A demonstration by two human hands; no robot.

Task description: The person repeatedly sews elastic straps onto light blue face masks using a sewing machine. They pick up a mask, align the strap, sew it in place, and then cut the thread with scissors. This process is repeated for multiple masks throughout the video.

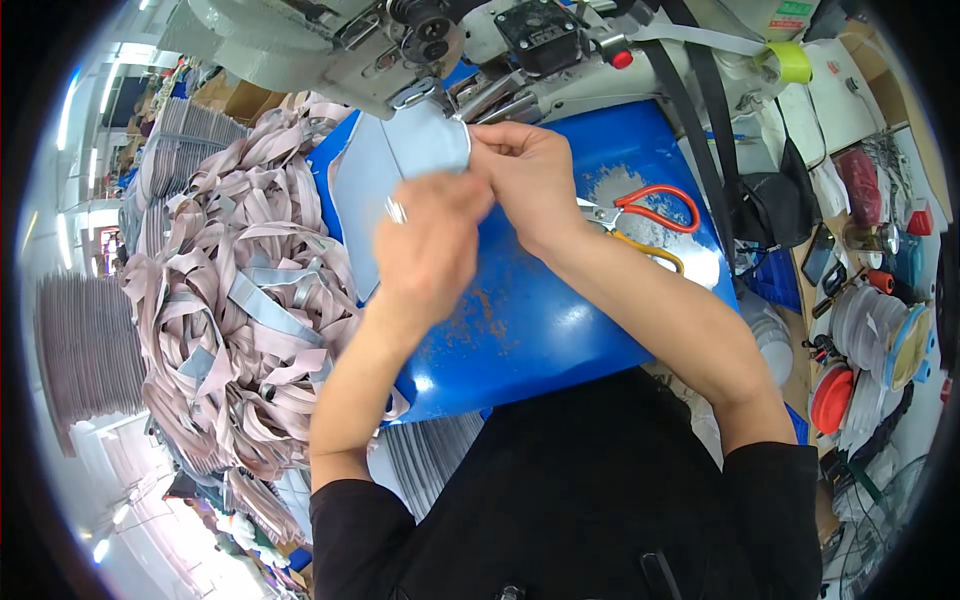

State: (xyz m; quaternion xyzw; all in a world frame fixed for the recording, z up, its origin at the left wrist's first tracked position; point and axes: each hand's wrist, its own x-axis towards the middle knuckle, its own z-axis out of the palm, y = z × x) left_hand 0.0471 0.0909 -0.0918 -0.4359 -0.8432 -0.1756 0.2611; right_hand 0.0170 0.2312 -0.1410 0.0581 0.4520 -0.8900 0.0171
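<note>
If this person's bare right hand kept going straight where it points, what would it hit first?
The right hand would likely meet the smooth, pale blue fabric piece, whose edge seems right against it; depth there is unclear.

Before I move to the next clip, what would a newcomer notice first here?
Probably the blue table in the middle, with scissors lying on its right side. Next, perhaps the tangled pinkish strips heaped to its left. Then the blurred left hand and the right hand by the light blue cloth, below the machine.
</note>
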